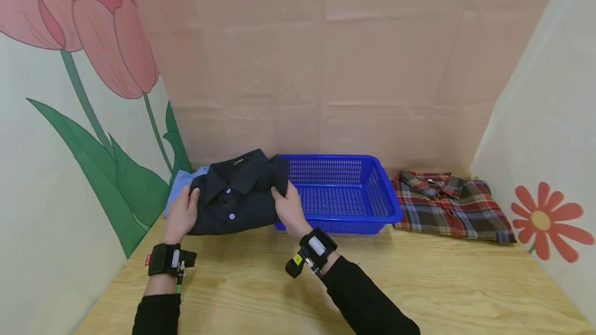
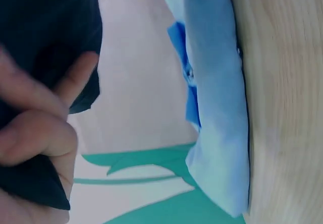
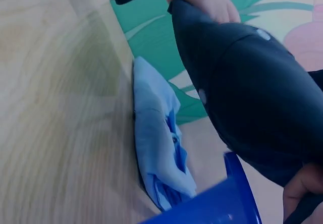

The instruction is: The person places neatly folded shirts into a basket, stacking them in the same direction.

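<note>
A folded dark collared shirt (image 1: 237, 195) with pale buttons is held up between both hands. My left hand (image 1: 181, 214) grips its left edge, thumb on top. The right hand (image 1: 291, 210) grips the opposite edge, close to the basket's left rim. Below and behind it, a folded light blue shirt (image 1: 181, 185) lies on the table, mostly hidden in the head view. Both wrist views show the blue shirt (image 2: 217, 93) lying apart from the dark one, which hangs above the table.
A blue perforated plastic basket (image 1: 391, 206) stands at the back centre with nothing in it. To its right lies a folded plaid shirt (image 1: 453, 208). Behind the wooden table (image 1: 242, 283) is a pinkish backdrop (image 1: 326, 66), with flower-printed panels on both sides.
</note>
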Tool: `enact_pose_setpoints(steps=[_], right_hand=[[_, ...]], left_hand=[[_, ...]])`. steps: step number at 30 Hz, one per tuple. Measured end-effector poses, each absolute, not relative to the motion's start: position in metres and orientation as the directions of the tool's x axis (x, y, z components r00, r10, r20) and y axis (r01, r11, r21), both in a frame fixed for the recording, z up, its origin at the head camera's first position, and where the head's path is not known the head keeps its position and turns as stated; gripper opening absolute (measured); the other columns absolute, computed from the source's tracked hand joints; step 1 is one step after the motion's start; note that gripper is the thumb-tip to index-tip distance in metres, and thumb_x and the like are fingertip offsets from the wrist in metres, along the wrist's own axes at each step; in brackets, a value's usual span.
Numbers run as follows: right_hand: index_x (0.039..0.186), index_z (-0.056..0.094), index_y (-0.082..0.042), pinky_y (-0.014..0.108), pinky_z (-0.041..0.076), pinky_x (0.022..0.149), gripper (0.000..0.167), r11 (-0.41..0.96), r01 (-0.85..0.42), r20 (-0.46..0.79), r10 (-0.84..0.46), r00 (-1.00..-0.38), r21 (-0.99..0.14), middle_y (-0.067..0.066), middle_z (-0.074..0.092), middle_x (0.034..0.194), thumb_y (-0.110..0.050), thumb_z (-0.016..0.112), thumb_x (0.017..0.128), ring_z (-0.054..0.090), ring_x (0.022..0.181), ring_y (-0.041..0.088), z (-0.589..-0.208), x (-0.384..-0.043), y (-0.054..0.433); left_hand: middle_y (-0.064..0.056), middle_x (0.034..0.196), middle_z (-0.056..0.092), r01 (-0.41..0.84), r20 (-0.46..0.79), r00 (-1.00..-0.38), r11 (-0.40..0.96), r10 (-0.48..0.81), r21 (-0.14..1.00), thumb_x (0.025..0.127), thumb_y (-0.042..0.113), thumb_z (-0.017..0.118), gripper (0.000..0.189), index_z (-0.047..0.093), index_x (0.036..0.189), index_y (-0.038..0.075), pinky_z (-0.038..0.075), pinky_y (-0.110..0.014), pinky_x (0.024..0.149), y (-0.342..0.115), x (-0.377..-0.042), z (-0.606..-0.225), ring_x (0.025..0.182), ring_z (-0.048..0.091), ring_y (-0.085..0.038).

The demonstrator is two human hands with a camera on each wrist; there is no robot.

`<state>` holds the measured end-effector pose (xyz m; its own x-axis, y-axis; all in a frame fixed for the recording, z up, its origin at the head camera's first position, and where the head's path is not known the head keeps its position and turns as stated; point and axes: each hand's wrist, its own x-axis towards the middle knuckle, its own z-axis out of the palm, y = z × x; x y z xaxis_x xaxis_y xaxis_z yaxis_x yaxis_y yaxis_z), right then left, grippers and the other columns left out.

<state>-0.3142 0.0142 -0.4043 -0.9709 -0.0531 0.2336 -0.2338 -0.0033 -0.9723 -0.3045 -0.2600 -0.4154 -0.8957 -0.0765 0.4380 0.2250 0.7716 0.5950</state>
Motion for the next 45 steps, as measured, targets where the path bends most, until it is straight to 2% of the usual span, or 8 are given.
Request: enact_pose_setpoints(steps=[5,12,17,22,29,35,39,45], right_hand=[[0.122,0.061,-0.010,0.037,0.054,0.088,0.040,-0.116,-0.066,0.073,-0.055,-0.996,-0.991,0.009,0.067,0.117,-0.039,0.064,0.095,0.068,0.098,0.021,-0.401,-0.320,0.027],[0.117,0.061,-0.011,0.034,0.055,0.080,0.053,-0.186,0.111,-0.095,-0.097,-0.991,-0.976,0.006,0.067,0.111,-0.053,0.071,0.085,0.068,0.092,0.018,-0.395,-0.328,0.050],[0.112,0.062,-0.012,0.032,0.055,0.076,0.048,-0.193,0.126,-0.111,-0.086,-0.990,-0.973,0.003,0.068,0.102,-0.055,0.065,0.089,0.068,0.086,0.016,-0.394,-0.331,0.066],[0.104,0.063,-0.011,0.030,0.056,0.069,0.037,-0.291,0.107,-0.076,-0.116,-0.990,-0.951,0.001,0.070,0.088,-0.047,0.061,0.095,0.069,0.074,0.014,-0.392,-0.335,0.082],[0.108,0.060,-0.010,0.029,0.057,0.065,0.036,-0.351,0.105,-0.049,-0.165,-0.985,-0.930,0.000,0.071,0.084,-0.044,0.057,0.098,0.069,0.070,0.013,-0.390,-0.336,0.101],[0.115,0.058,-0.009,0.031,0.057,0.068,0.042,-0.277,0.087,-0.046,-0.151,-0.987,-0.957,0.000,0.070,0.089,-0.047,0.057,0.097,0.070,0.074,0.014,-0.392,-0.338,0.119],[0.113,0.058,-0.008,0.032,0.057,0.068,0.046,-0.172,0.063,-0.045,-0.105,-0.993,-0.983,0.001,0.069,0.088,-0.050,0.060,0.095,0.069,0.074,0.015,-0.394,-0.341,0.136],[0.108,0.060,-0.005,0.032,0.058,0.067,0.049,-0.052,0.017,-0.014,-0.063,-0.998,-0.998,0.000,0.068,0.085,-0.051,0.063,0.092,0.068,0.070,0.014,-0.396,-0.344,0.159]], left_hand=[[-0.028,0.095,0.057,0.276,0.509,-0.856,0.747,-0.095,0.605,0.108,0.027,0.036,0.034,0.049,0.107,-0.005,0.041,-0.049,0.071,-0.246,-0.305,-0.414,0.084,0.056,-0.043],[-0.030,0.099,0.056,0.327,0.549,-0.825,0.683,-0.131,0.653,0.107,0.031,0.037,0.037,0.047,0.106,-0.004,0.042,-0.051,0.073,-0.229,-0.306,-0.413,0.088,0.057,-0.045],[-0.023,0.093,0.057,0.354,0.562,-0.816,0.654,-0.133,0.669,0.107,0.033,0.040,0.036,0.050,0.106,-0.002,0.041,-0.043,0.071,-0.214,-0.308,-0.415,0.083,0.056,-0.037],[-0.020,0.086,0.054,0.371,0.563,-0.817,0.634,-0.125,0.679,0.106,0.033,0.041,0.034,0.050,0.104,0.000,0.038,-0.039,0.068,-0.198,-0.311,-0.417,0.077,0.052,-0.033],[-0.016,0.103,0.062,0.366,0.487,-0.868,0.539,-0.095,0.759,0.099,0.044,0.054,0.044,0.052,0.122,0.007,0.044,-0.039,0.075,-0.179,-0.312,-0.420,0.088,0.059,-0.029],[-0.015,0.099,0.061,0.391,0.504,-0.859,0.523,-0.090,0.758,0.100,0.041,0.054,0.040,0.051,0.122,0.007,0.043,-0.039,0.072,-0.164,-0.313,-0.420,0.085,0.059,-0.029],[-0.017,0.099,0.063,0.417,0.525,-0.848,0.519,-0.073,0.746,0.102,0.037,0.052,0.038,0.050,0.123,0.005,0.044,-0.039,0.071,-0.155,-0.316,-0.420,0.084,0.060,-0.030],[-0.015,0.085,0.059,0.477,0.571,-0.821,0.512,-0.032,0.714,0.103,0.033,0.050,0.033,0.049,0.122,0.005,0.042,-0.035,0.063,-0.144,-0.321,-0.420,0.071,0.057,-0.026]])
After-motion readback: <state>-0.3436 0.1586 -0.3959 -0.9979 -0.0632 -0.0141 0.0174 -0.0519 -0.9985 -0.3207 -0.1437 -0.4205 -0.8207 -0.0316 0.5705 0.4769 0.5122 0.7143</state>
